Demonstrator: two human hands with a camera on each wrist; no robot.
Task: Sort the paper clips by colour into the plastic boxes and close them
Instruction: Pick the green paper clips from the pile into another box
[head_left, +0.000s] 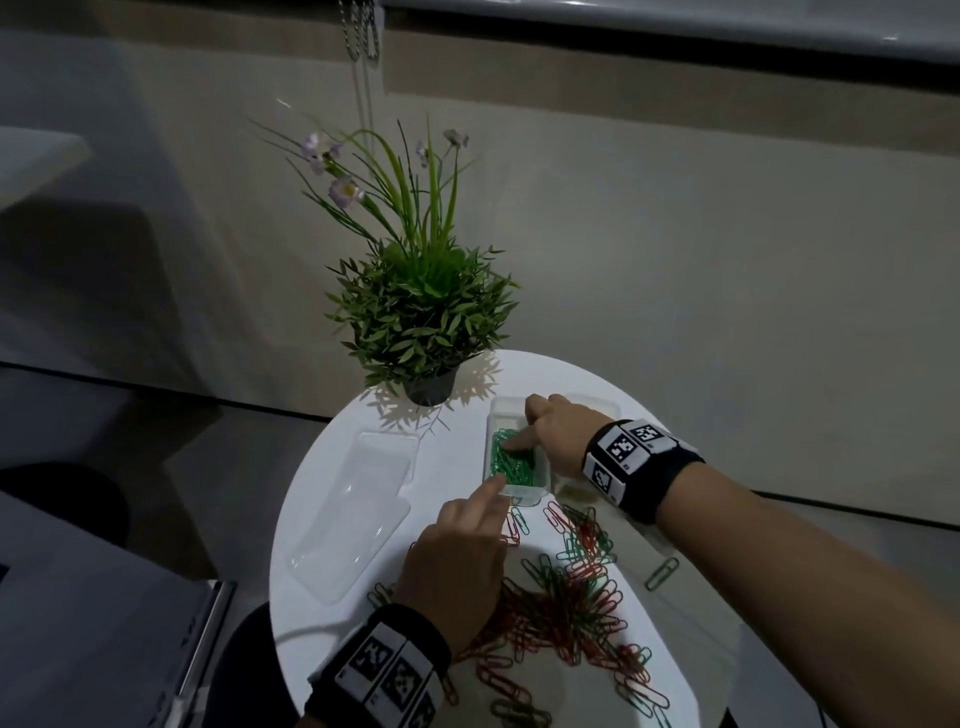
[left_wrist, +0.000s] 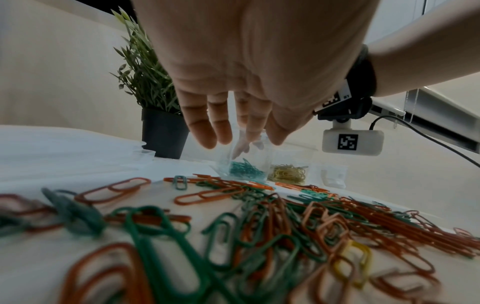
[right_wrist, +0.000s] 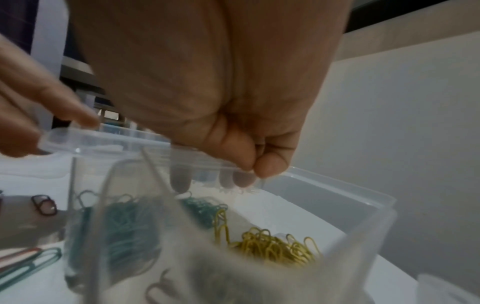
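Note:
A clear box of green clips (head_left: 537, 491) stands mid-table, also seen in the left wrist view (left_wrist: 244, 166). My right hand (head_left: 550, 436) grips it from above: the thumb lies across the top and the fingers (right_wrist: 233, 156) curl over the edge of its clear lid (right_wrist: 116, 142). My left hand (head_left: 467, 540) reaches in with the index finger straight, touching the box's near left corner; its fingers (left_wrist: 223, 123) are extended. A loose pile of red and green clips (head_left: 566, 587) lies on the white table (head_left: 322, 587) near me. The box of yellow clips (left_wrist: 288, 172) stands just right of the green one.
A potted plant (head_left: 426, 312) stands at the table's far edge, behind the boxes. Clear plastic trays or lids (head_left: 358, 499) lie on the left side. One green clip (head_left: 662, 573) lies alone near the right rim. Another clear box (head_left: 597, 402) shows behind my right hand.

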